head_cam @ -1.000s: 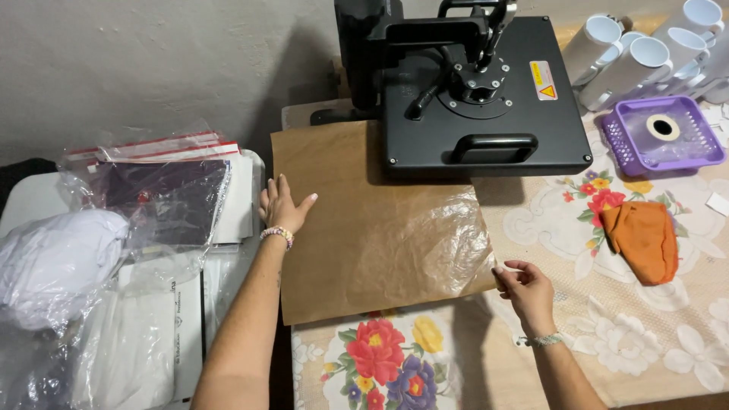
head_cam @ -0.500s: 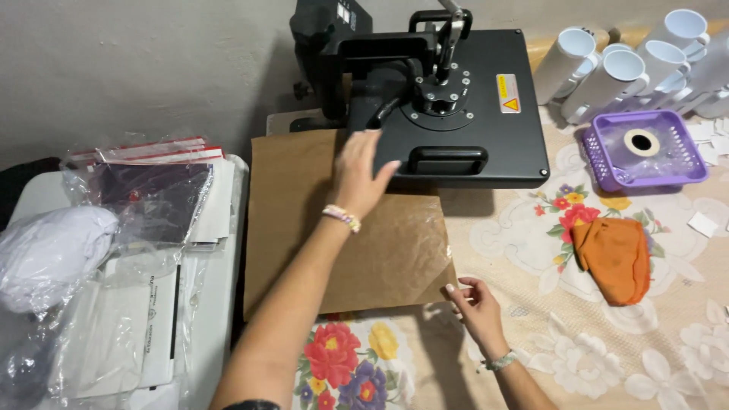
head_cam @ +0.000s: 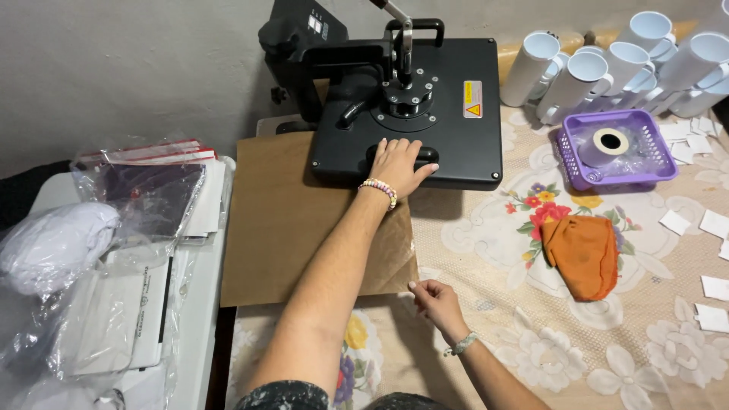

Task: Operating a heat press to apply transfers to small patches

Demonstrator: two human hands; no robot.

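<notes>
Since the earlier frame, left hand (head_cam: 401,163) has slid onto the black heat press (head_cam: 425,106) front handle, fingers spread flat. Right hand (head_cam: 437,301) pinches the brown paper sheet (head_cam: 304,220) near corner on the flowered tablecloth (head_cam: 531,319).

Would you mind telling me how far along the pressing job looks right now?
Done: brown sheet laid over the lower bed. In hand: left hand rests on the front handle of the black heat press, whose plate sits swung aside; right hand pinches the sheet's near corner. Left: the plate is not yet over the sheet.
</notes>
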